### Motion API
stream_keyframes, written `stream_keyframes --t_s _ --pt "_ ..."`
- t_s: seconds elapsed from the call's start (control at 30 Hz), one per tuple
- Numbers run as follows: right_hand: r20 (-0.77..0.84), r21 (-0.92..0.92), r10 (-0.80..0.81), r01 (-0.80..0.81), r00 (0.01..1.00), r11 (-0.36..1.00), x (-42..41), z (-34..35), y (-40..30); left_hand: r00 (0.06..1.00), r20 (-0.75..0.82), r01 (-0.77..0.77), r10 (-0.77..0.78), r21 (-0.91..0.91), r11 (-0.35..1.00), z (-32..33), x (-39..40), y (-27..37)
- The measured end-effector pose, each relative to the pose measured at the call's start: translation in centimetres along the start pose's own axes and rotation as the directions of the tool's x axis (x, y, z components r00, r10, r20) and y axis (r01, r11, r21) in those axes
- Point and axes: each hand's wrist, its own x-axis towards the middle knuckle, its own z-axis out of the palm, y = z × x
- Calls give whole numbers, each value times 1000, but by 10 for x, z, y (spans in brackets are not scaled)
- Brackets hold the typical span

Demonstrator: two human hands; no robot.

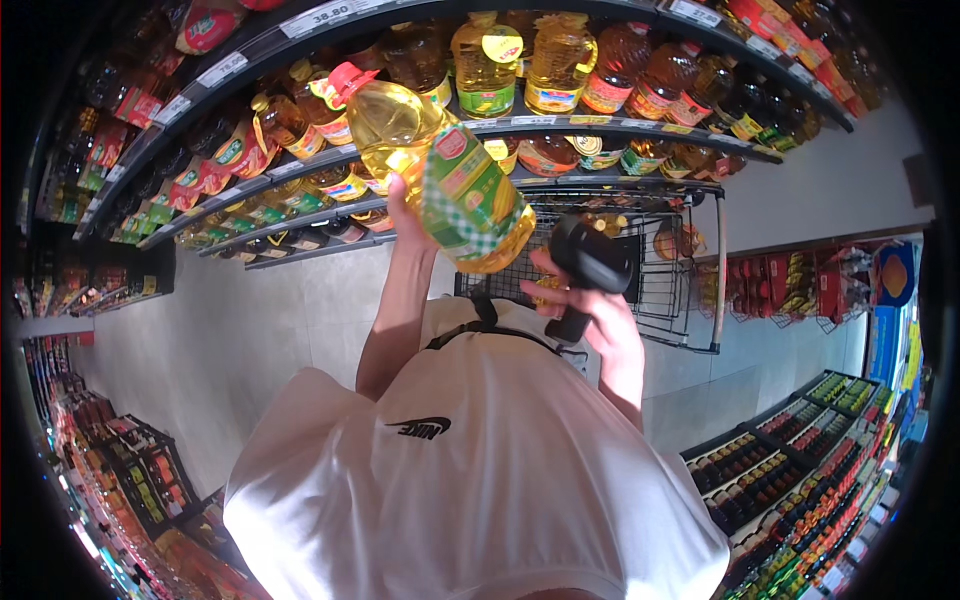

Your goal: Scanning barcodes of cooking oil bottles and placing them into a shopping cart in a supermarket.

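Note:
A large clear bottle of yellow cooking oil (390,120) tilts in front of the shelves, its red cap towards the upper left. My left hand (409,214) grips it from the side, the thumb against the plastic. The green label (476,187) with a checked border faces up at me. To the right, my right hand (600,315) holds a black handheld barcode scanner (589,259) by its handle. Slight blur covers the scanner and fingers. Bottle and scanner are apart, with the scanner's head close to the bottle's base.
Shelves (540,120) packed with oil bottles curve across the front, with price tags along their edges. A black wire shopping cart (675,285) holding some goods stands at my right front. Red packets hang on a rack (787,285) farther right. Bottled goods fill a display (772,457) behind right.

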Motion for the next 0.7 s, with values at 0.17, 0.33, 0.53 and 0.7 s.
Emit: stream_keyframes --t_s 0.17,0.33,0.53,0.7 --pt "225 588 -2 -134 974 798 36 -4 8 995 77 79 -63 -224 971 -52 23 -41" --pt "95 679 37 -92 995 729 40 -23 29 971 231 107 -66 -169 980 -21 25 -23" --pt "-56 720 -34 64 998 691 38 -19 42 983 -12 182 -184 205 962 94 8 33" --pt "-260 637 -59 217 964 740 34 -36 67 953 292 -267 84 675 688 110 -17 35"
